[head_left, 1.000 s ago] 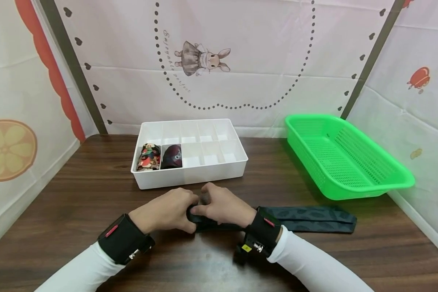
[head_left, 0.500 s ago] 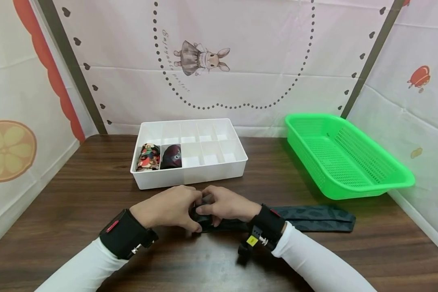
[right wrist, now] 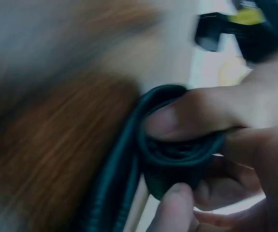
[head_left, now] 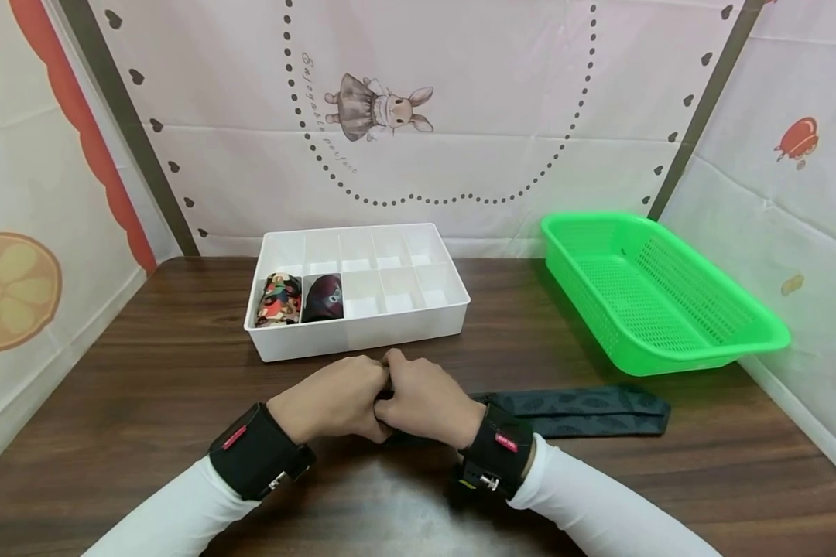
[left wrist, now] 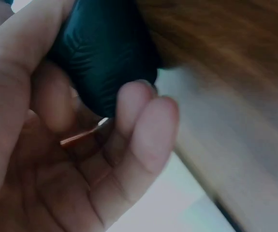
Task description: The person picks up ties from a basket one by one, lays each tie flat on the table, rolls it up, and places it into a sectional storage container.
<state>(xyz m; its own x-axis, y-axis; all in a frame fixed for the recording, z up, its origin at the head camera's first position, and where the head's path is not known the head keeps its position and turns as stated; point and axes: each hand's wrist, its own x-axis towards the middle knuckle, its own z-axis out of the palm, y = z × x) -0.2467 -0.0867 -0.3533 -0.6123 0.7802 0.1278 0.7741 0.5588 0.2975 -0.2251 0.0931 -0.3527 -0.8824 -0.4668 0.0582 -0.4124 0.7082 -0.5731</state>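
Observation:
A dark green necktie (head_left: pixel 585 412) with a leaf pattern lies folded lengthwise on the table, its free length stretching right. Its left part is wound into a roll (right wrist: pixel 180 162), mostly covered by both hands in the head view. My left hand (head_left: pixel 334 398) grips the roll from the left, fingers curled, as the left wrist view shows beside the dark cloth (left wrist: pixel 107 53). My right hand (head_left: pixel 428 398) holds the roll from the right, its knuckles against the left hand's. In the right wrist view a thumb presses on the end of the coil.
Behind the hands stands a white divided box (head_left: pixel 362 336). Two of its front-left compartments hold a colourful rolled cloth (head_left: pixel 280 299) and a dark purple one (head_left: pixel 323 298). A green plastic basket (head_left: pixel 630 352) sits at the back right. Printed cloth walls enclose the wooden table (head_left: pixel 139 387).
My left hand has moved slightly right, and the two hands are closer together. The right wrist has turned, and the hands now cover the roll more. The head view has shifted a little.

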